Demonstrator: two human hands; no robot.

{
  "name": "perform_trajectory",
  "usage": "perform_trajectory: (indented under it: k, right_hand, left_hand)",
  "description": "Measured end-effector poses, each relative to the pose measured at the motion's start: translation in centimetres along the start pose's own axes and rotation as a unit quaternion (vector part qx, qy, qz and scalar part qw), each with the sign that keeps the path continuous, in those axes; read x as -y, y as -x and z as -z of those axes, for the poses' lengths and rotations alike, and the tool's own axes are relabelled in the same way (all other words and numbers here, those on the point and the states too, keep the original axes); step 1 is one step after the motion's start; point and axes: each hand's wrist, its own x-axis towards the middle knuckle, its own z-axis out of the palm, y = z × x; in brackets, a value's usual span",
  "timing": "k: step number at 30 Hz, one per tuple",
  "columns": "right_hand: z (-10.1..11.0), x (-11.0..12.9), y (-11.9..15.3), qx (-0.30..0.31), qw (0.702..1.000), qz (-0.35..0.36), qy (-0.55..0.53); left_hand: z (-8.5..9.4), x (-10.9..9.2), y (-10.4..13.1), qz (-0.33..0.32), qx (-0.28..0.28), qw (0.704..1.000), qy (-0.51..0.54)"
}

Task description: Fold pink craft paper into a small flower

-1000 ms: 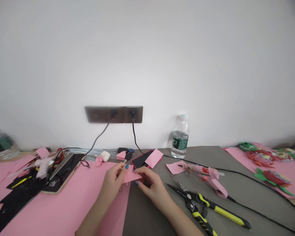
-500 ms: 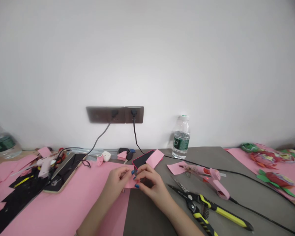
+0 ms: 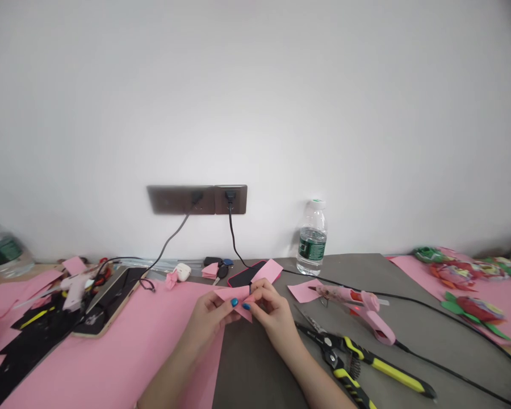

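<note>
Between my two hands is a small piece of pink paper (image 3: 234,293), its upper edge and a lower corner showing past the fingers. My left hand (image 3: 213,312) is closed on its left side, the blue-nailed thumb pressed to the front. On the other side my right hand (image 3: 270,309) pinches the paper between thumb and fingers. Just behind the right hand another pink paper piece (image 3: 267,271) rests on a phone with a red edge (image 3: 242,275). A further pink piece (image 3: 303,290) lies on the grey table, under the tip of a pink glue gun (image 3: 368,312).
Yellow-and-black pliers-like cutters (image 3: 336,346) lie open at right. A water bottle (image 3: 312,238) stands by the wall. Black cables (image 3: 447,363) cross the table. A large pink sheet (image 3: 123,363), a phone (image 3: 106,301) and a second glue gun (image 3: 74,289) are left; paper flowers (image 3: 477,312) lie far right.
The pink paper has been turned and raised slightly, so more of it shows above the fingers. My right hand has shifted a little right, and both hands have changed their grip.
</note>
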Motion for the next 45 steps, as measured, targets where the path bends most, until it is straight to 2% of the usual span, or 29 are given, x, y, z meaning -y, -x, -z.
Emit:
perform_trajectory:
  k: [8,14,23,33,42,45]
  right_hand:
    - [-0.30,-0.13,-0.26,-0.002,0.997,-0.020,-0.069]
    - [-0.26,-0.39,-0.29,0.002,0.996,-0.034,-0.079]
    - [-0.06,-0.12,-0.21,0.013,0.998,-0.030,-0.053]
    - [-0.22,-0.37,-0.24,-0.006,0.995,-0.050,-0.087]
    - [-0.15,-0.06,-0.02,0.015,0.998,-0.056,-0.037]
    - [-0.10,0.01,0.01,0.019,0.998,-0.051,-0.021]
  left_hand:
    - [-0.35,0.26,0.01,-0.018,0.022,1.000,-0.005]
    - [-0.45,0.24,0.00,-0.057,0.028,0.996,-0.057]
    - [0.38,1.12,-0.50,-0.032,0.005,0.999,-0.023]
    - [-0.06,1.06,-0.28,-0.022,-0.013,1.000,0.011]
    - [-0.35,0.31,-0.07,-0.064,-0.044,0.992,-0.094]
    - [-0.58,0.25,-0.02,-0.075,-0.041,0.992,-0.095]
